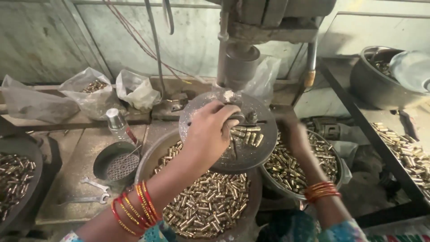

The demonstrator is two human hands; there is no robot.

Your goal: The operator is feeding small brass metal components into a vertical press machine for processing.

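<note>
Left hand (210,130) pinches small brass piece on round steel plate (264,134) under drill press (239,62); right hand (293,134), blurred, grip unclear, over brass-filled bowl (338,177) beside plate.

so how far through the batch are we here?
Done, apparently: large pan heaped with brass pieces. In hand: left hand sets a piece on the round press plate; right hand, blurred, reaches into the second bowl. Left: that bowl is well filled, and more brass lies on the right shelf.
</note>
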